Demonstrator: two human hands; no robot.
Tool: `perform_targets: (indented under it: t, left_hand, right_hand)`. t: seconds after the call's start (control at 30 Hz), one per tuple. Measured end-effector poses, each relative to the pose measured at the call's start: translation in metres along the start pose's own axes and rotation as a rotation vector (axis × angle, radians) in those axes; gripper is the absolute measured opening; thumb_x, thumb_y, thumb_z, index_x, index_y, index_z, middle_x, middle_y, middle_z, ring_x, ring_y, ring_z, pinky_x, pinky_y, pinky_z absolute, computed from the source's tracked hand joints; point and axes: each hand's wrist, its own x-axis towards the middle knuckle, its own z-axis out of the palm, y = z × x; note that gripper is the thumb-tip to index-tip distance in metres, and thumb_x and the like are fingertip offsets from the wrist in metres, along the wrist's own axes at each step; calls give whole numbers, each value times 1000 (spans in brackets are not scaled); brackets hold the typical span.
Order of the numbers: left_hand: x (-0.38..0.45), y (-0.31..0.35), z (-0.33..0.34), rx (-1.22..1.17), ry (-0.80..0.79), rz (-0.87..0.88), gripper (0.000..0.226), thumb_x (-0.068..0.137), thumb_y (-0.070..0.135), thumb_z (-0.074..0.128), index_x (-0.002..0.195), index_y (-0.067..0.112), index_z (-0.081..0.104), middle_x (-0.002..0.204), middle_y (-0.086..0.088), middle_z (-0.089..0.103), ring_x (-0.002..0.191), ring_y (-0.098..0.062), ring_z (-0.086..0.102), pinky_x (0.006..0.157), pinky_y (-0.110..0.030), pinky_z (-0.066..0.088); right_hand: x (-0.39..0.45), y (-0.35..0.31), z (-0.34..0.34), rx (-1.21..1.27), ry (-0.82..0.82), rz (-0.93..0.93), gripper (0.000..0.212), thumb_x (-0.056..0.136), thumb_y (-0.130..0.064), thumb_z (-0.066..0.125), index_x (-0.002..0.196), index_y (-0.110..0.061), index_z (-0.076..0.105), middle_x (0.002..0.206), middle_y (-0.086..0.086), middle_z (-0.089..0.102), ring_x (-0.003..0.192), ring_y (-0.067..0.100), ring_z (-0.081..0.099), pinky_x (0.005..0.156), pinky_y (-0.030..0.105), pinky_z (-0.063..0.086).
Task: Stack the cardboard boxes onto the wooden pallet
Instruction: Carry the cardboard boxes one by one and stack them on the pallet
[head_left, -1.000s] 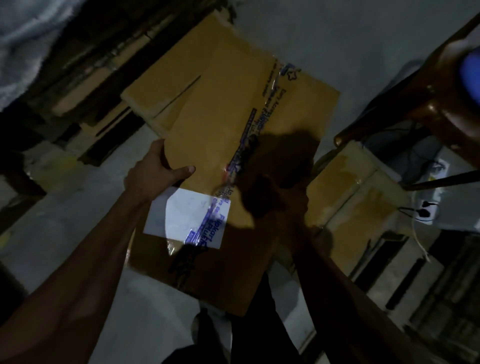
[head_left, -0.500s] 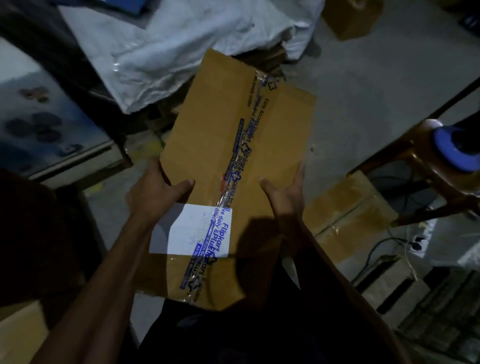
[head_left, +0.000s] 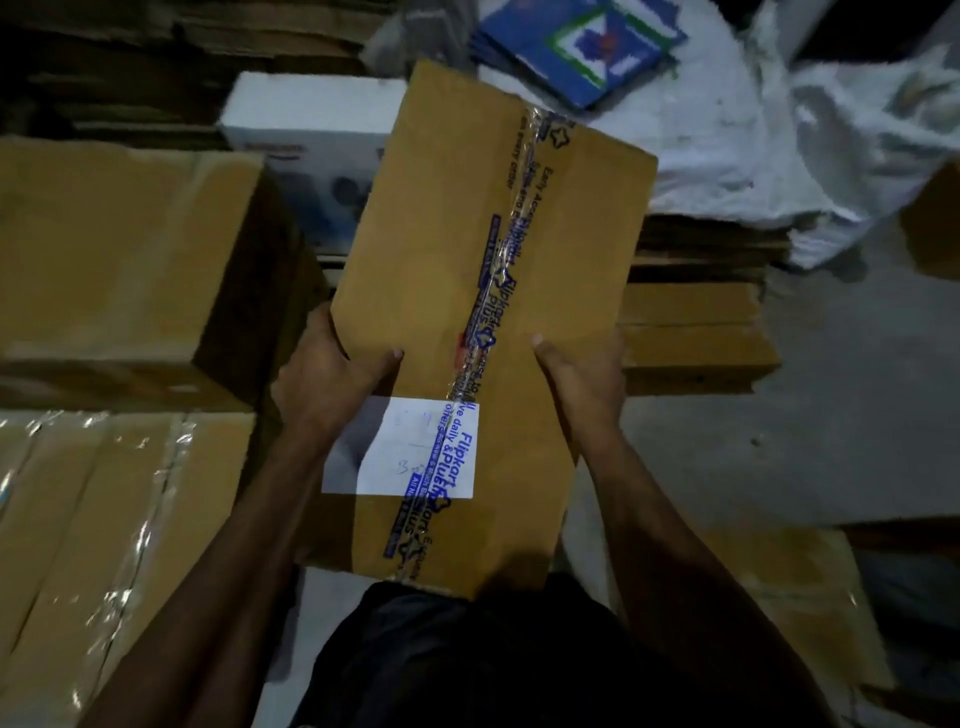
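Box (head_left: 483, 291) in carry, held over my lap between both hands, left hand (head_left: 332, 382) and right hand (head_left: 584, 387) clamped on its long sides, thumbs on top. I judge this the transport step. Stacked boxes (head_left: 119, 249) sit at nine o'clock; flat cardboard (head_left: 696, 332) lies at two. Pallet itself I cannot see. Next I need to swing left and set it down square.

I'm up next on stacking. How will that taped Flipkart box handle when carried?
Probably stiff: the taped cardboard box keeps flat faces while the left hand and right hand grip only its sides. Likely light for its size. The glossy tape may be slippery.
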Motion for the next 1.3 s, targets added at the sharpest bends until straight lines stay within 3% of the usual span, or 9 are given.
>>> perform_targets:
  t: [0.33, 0.57, 0.7, 0.87, 1.2, 1.3]
  left_hand:
    - [-100, -53, -43, -61, 329, -350, 73, 73, 71, 64, 129, 28, 42, 122, -4, 65, 111, -35, 60, 88, -46, 45]
    - [-183, -116, -76, -103, 513, -567, 89, 67, 80, 56, 137, 28, 37, 126, -2, 64, 113, -33, 60, 94, -49, 48]
    - [-221, -162, -101, -133, 603, -674, 84, 74, 70, 65, 141, 27, 37, 132, -3, 61, 119, -35, 57, 96, -46, 42]
    - [-258, -246, -146, -162, 658, -752, 84, 73, 72, 64, 141, 29, 37, 132, -2, 60, 119, -35, 57, 96, -47, 43]
    - [-321, -393, -274, -170, 742, -847, 76, 75, 72, 62, 134, 30, 39, 130, -2, 60, 118, -36, 56, 94, -46, 41]
    - [-330, -428, -302, -208, 778, -861, 81, 68, 77, 56, 131, 31, 39, 127, -1, 62, 114, -35, 58, 94, -49, 47]
  right_hand:
    - [-40, -22, 39, -153, -300, -208, 100, 71, -60, 79, 151, -28, 28, 137, 6, 59, 123, 32, 57, 100, 42, 43]
    - [-117, -29, 85, -238, -543, -359, 98, 73, -57, 80, 151, -25, 31, 139, 5, 57, 125, 32, 54, 100, 41, 42]
    - [-175, -29, 122, -272, -655, -439, 98, 75, -57, 78, 153, -26, 27, 141, 4, 55, 127, 31, 53, 100, 41, 41]
    - [-258, -23, 186, -304, -733, -520, 96, 76, -58, 77, 152, -27, 28, 141, 5, 53, 127, 32, 51, 105, 49, 42]
    - [-444, -45, 302, -338, -841, -598, 93, 73, -58, 79, 148, -26, 33, 137, 5, 57, 125, 34, 53, 103, 46, 43]
    - [-484, -54, 332, -326, -881, -618, 93, 70, -62, 77, 145, -29, 34, 135, 3, 58, 124, 33, 54, 103, 46, 43]
